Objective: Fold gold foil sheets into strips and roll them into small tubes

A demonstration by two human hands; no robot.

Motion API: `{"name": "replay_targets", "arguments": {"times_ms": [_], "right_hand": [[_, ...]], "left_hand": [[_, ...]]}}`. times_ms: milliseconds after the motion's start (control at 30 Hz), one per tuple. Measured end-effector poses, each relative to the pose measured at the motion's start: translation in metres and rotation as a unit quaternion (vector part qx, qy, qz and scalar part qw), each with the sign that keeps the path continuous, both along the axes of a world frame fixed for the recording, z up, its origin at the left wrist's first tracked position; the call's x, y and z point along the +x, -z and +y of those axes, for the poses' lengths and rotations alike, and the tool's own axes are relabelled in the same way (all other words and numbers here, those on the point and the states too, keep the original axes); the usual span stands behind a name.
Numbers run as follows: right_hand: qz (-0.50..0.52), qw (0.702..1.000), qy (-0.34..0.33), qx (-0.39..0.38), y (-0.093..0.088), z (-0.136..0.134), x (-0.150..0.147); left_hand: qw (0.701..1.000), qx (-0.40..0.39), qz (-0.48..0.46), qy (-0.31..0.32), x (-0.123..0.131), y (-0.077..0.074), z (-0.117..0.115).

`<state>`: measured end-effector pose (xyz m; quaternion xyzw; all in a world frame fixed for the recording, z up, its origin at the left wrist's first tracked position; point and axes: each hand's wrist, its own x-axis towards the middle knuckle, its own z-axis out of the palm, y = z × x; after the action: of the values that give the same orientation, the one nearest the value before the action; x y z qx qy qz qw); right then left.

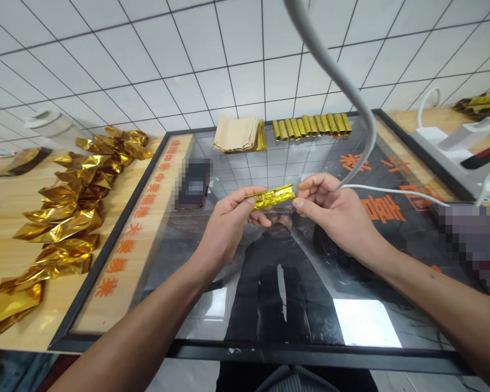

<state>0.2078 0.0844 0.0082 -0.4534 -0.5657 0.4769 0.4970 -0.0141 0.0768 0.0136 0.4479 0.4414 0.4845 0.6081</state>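
A strip of crinkled, folded gold foil paper (274,197) is held level over the glass tabletop. My left hand (239,212) pinches its left end between thumb and fingers. At the other end, my right hand (330,209) has its thumb and fingertips apart, very close to the foil; whether the thumb touches it I cannot tell. Beyond the hands, a stack of brown paper sheets (236,133) lies with gold foil showing at its right side. To the right of that stack, several rolled gold foil tubes (310,127) form a row.
Folded gold foil pieces (69,212) lie in a line on the wood at left. A phone (194,185) rests on the black-framed glass. A grey cable (343,71) arches down near my right hand. A power strip (445,147) and more foil tubes (484,103) are at right.
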Motion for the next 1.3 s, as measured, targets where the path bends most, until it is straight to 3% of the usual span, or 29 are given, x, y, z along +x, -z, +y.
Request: {"name": "replay_targets", "arguments": {"times_ms": [367, 533, 933, 1033, 1133, 1200, 1300], "right_hand": [[-0.031, 0.998, -0.031, 0.054, 0.01, 0.001, 0.001], [-0.076, 0.991, -0.008, 0.11, 0.01, -0.003, 0.001], [0.011, 0.998, -0.06, -0.035, 0.004, 0.001, 0.001], [0.017, 0.998, -0.061, -0.03, 0.003, 0.001, 0.001], [0.003, 0.998, -0.056, -0.009, 0.005, 0.0, 0.001], [-0.013, 0.999, -0.051, 0.008, 0.006, -0.001, 0.0], [-0.055, 0.996, -0.042, 0.048, 0.005, -0.005, 0.0]], "left_hand": [[0.998, -0.027, -0.057, 0.029, 0.001, -0.004, 0.0], [0.991, -0.049, -0.112, 0.048, 0.0, -0.003, -0.001], [0.996, -0.014, -0.079, 0.025, -0.001, 0.003, 0.001], [0.999, 0.009, -0.024, 0.034, -0.002, 0.006, 0.001], [0.989, 0.086, 0.116, 0.03, -0.004, 0.01, 0.0], [0.958, 0.171, 0.23, 0.011, -0.005, 0.011, -0.002], [0.889, 0.286, 0.358, 0.014, -0.005, 0.009, -0.006]]}}
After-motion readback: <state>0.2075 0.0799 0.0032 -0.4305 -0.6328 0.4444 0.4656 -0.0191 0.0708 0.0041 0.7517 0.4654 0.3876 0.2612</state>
